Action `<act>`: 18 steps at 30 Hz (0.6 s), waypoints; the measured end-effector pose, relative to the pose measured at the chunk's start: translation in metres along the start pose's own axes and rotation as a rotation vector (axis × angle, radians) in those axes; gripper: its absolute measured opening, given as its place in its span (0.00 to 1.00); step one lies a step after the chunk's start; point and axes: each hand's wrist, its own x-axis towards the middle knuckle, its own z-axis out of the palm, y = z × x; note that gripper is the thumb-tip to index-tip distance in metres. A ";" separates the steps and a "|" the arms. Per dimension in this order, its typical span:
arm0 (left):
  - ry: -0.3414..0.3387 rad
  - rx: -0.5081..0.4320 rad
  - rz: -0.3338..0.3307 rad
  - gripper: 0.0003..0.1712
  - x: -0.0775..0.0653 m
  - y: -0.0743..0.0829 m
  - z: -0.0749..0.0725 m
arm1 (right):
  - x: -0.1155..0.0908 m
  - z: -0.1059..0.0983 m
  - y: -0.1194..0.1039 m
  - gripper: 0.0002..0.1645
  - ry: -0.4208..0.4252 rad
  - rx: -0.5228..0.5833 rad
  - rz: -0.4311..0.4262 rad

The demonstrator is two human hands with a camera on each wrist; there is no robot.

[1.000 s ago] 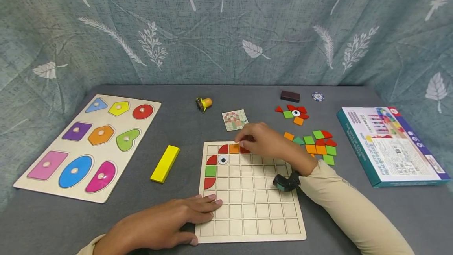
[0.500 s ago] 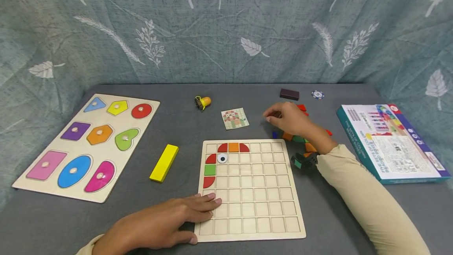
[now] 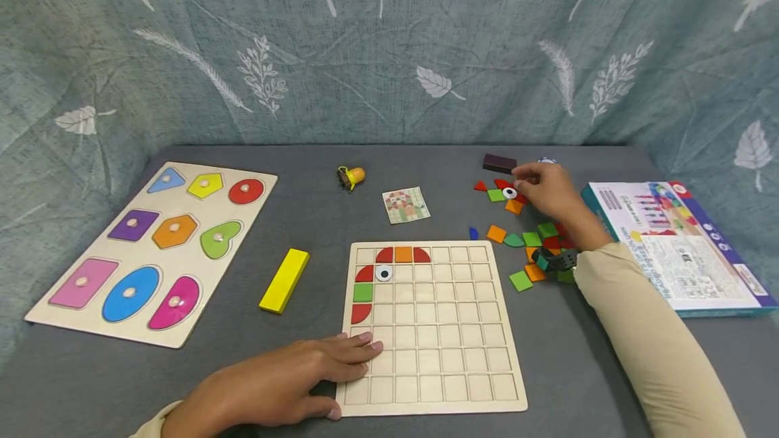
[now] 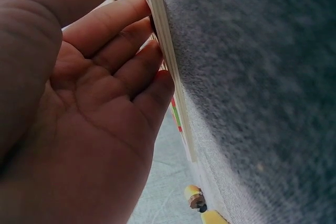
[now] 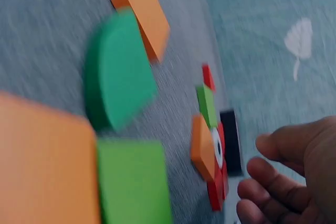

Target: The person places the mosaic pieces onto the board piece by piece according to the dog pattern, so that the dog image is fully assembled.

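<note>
My left hand (image 3: 304, 380) rests with its fingers flat on the lower left of a wooden grid board (image 3: 429, 336). In the left wrist view, the fingertips of my left hand (image 4: 105, 82) meet the board's edge. Set in the grid are red quarter-circles (image 3: 362, 313), an orange square (image 3: 404, 254), a green square (image 3: 363, 293) and a white eye disc (image 3: 384, 273). My right hand (image 3: 550, 188) hovers, fingers loosely bent, by a small tile cluster with another eye disc (image 3: 509, 192). No tile shows in the fingers of my right hand (image 5: 294, 177) in the right wrist view.
Loose green, orange and red tiles (image 3: 531, 240) lie right of the board, partly under my right forearm. A pattern card (image 3: 406, 205), dark block (image 3: 500, 163), yellow block (image 3: 285, 280), shape puzzle (image 3: 152, 255), small yellow-orange toy (image 3: 351, 178) and flat box (image 3: 675, 249) surround it.
My right hand has left a red quarter-circle in the board's top row and moved right and back, to the tile cluster. The left hand stays in place.
</note>
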 end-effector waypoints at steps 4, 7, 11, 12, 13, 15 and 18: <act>0.001 -0.003 -0.001 0.34 0.000 0.000 0.001 | 0.003 -0.003 0.008 0.19 0.049 -0.019 0.046; 0.002 -0.003 0.002 0.34 -0.001 -0.001 0.001 | 0.006 -0.001 0.012 0.19 0.034 -0.040 0.073; 0.003 0.000 0.007 0.34 -0.001 -0.001 0.001 | 0.008 0.001 0.015 0.20 0.004 -0.039 0.112; 0.003 0.000 0.008 0.34 -0.001 -0.001 0.001 | 0.008 0.001 0.015 0.20 0.002 -0.036 0.116; 0.003 0.000 0.008 0.34 -0.001 -0.001 0.001 | 0.008 0.002 0.014 0.20 0.001 -0.037 0.117; 0.003 0.000 0.008 0.34 -0.001 -0.001 0.001 | 0.009 0.002 0.013 0.20 0.002 -0.053 0.111; 0.003 0.001 0.010 0.34 -0.001 -0.001 0.001 | 0.010 0.002 0.011 0.19 0.005 -0.090 0.095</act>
